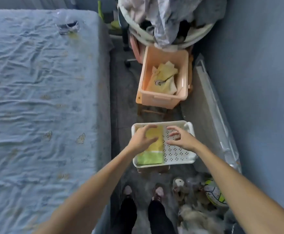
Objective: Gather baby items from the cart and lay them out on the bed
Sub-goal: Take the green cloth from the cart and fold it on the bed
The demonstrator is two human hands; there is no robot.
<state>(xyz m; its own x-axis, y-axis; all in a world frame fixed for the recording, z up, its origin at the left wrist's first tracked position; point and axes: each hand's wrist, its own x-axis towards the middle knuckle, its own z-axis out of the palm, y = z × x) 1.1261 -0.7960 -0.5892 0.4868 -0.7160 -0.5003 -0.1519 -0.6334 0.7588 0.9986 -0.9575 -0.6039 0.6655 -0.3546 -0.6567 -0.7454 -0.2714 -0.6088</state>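
Note:
A white perforated basket (176, 153) on the cart stands on the floor in front of me. A folded yellow and green cloth (152, 152) lies in its left half. My left hand (142, 138) hovers over the yellow part of the cloth with fingers spread. Over the bare right half of the basket, my right hand (180, 137) has its fingers apart and curled. Neither hand holds anything. The bed (41, 98), covered with a wrinkled blue sheet, fills the left side.
A peach bin (161, 98) with yellow baby clothes (163, 78) stands beyond the basket. Behind it is a round bassinet heaped with grey fabric (168, 19). A clear bag (67, 24) lies on the bed's far part. Plush toys and a ball (213, 193) crowd the floor by my feet.

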